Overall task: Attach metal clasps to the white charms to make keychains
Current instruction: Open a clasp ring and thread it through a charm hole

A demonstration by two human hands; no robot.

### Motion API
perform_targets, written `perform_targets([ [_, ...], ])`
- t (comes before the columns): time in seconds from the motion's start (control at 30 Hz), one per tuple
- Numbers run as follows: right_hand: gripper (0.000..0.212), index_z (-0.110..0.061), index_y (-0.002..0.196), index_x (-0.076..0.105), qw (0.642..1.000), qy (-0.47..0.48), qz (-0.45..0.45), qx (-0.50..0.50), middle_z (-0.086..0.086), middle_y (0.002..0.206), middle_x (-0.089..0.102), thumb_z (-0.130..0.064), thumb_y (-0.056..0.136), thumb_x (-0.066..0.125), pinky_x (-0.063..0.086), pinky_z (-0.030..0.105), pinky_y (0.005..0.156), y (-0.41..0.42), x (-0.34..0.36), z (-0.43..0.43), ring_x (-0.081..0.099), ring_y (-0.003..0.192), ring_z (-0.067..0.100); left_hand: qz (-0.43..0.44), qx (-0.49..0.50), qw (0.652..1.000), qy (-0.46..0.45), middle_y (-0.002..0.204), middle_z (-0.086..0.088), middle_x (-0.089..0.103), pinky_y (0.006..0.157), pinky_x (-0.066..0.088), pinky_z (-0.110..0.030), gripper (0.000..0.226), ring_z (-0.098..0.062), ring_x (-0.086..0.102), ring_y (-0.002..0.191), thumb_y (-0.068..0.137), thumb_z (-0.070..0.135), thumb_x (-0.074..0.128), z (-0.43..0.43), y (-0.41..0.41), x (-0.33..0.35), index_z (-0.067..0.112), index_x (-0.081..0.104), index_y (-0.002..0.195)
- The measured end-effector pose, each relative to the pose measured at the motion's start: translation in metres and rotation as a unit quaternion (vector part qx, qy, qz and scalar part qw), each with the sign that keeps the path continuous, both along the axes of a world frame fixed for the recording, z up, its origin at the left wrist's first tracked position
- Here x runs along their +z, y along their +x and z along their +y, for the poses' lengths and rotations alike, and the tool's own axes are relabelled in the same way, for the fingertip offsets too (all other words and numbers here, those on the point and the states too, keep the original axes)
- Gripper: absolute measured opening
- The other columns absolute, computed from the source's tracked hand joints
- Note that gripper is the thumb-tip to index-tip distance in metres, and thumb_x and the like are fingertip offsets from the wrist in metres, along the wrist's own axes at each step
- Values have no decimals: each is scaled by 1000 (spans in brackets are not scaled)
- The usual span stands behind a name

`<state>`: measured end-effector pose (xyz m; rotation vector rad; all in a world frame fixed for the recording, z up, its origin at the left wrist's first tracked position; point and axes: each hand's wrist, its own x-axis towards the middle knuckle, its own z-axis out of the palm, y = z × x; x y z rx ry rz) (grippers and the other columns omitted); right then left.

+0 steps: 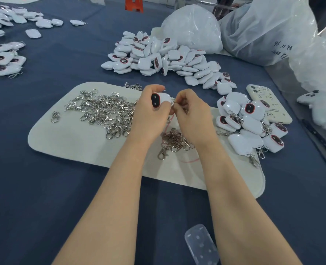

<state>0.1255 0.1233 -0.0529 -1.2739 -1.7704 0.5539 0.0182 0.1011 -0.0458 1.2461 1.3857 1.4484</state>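
1. Holding a white charm point(163, 98) above the far half of the pale mat point(72, 138), the left hand point(148, 111) curls its fingers and thumb closely round the charm's body.
2. The charm's dark oval face point(155, 100) turns up and to the left. The oval's long axis runs from the near side to the far side of the view.
3. The charm's white body stretches rightward from that face, and its narrow end points at the right hand point(191, 113).
4. The right hand meets that end with fingers curled tight and fingertips pinched together against it. Whether a clasp sits between them cannot be told, since the fingers hide the spot.
5. A large heap of metal clasps point(105, 111) lies on the mat just left of the left hand, and a lone clasp point(55, 116) lies apart near the mat's left edge.
6. A smaller cluster of clasps point(174, 140) rests on the mat beneath the wrists.
7. Charms already bearing clasps point(250, 125) are piled at the mat's right end, partly over a phone point(271, 106).
8. A bigger mound of charms point(158, 56) sits farther back on the blue table point(43, 188), in front of plastic bags point(194, 25).
9. More charms point(3, 60) lie at the far left.
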Motion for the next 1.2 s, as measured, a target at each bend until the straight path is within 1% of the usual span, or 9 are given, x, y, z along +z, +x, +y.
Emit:
perform_targets([
  [0.1, 13, -18, 87, 50, 1000, 3, 7, -9, -11, 74, 56, -7, 90, 57, 39, 10, 65, 1, 0, 2, 53, 69, 5, 2, 2, 1000, -3, 88, 6, 60, 81, 55, -33, 29, -14, 70, 76, 87, 5, 51, 0, 0, -1, 24, 52, 110],
  [0.23, 12, -17, 88, 51, 1000, 5, 16, -12, -15, 73, 53, -8, 89, 58, 39, 8, 65, 2, 0, 2, 51, 67, -2, 26, 1, 1000, -2, 102, -1, 60, 92, 51, -43, 31, -26, 65, 95, 86, 6, 52, 1, -1, -2, 23, 52, 112],
  [0.4, 12, -17, 87, 51, 1000, 4, 15, -5, -14, 74, 54, -8, 90, 58, 39, 9, 66, 1, 1, 1, 52, 69, 1, 34, 5, 999, -8, 101, 1, 54, 95, 49, -44, 34, -28, 62, 100, 85, 5, 52, 3, 0, -4, 19, 53, 116],
  [0.5, 12, -17, 87, 50, 1000, 12, -3, 4, -15, 72, 53, -7, 90, 56, 39, 6, 64, 0, 2, 0, 52, 67, -5, 19, 8, 1000, -10, 108, -1, 55, 96, 49, -43, 34, -27, 59, 105, 86, 2, 52, 4, 0, -4, 19, 52, 115],
  [0.67, 12, -17, 87, 50, 1000, 16, 9, -14, -15, 72, 53, -7, 90, 56, 38, 10, 65, -1, 1, 1, 52, 67, -2, -12, 8, 1000, -8, 96, -3, 59, 87, 54, -44, 30, -14, 63, 79, 86, 3, 52, 3, 1, -4, 23, 51, 109],
  [0.8, 12, -17, 88, 50, 1000, 14, 6, -19, -16, 72, 52, -7, 90, 56, 38, 12, 65, 0, 1, 2, 51, 67, -2, -22, 8, 1000, -10, 101, -16, 60, 90, 52, -49, 29, -28, 63, 85, 86, 3, 51, 3, 1, -2, 27, 51, 102],
  [0.9, 12, -17, 88, 50, 1000, 14, 0, -15, -15, 73, 52, -8, 90, 57, 38, 13, 65, 0, 1, 2, 50, 68, 0, -23, 6, 1000, -10, 97, -9, 59, 90, 52, -48, 29, -31, 63, 89, 86, 3, 51, 3, 0, -3, 25, 51, 105],
  [1.03, 11, -17, 89, 51, 1000, 9, -1, -11, -10, 75, 54, -8, 90, 57, 37, 10, 66, 0, 0, 1, 50, 68, 4, -12, 6, 1000, -8, 101, -9, 60, 90, 52, -46, 30, -26, 65, 89, 86, 4, 50, 4, -1, -5, 26, 50, 106],
  [1.2, 12, -17, 88, 51, 1000, 8, -9, -2, -10, 74, 55, -7, 90, 56, 37, 5, 64, -1, 2, -1, 51, 66, -3, -16, 5, 1000, -4, 96, -5, 57, 90, 52, -48, 30, -23, 62, 86, 86, 3, 50, 5, -2, -6, 25, 50, 107],
])
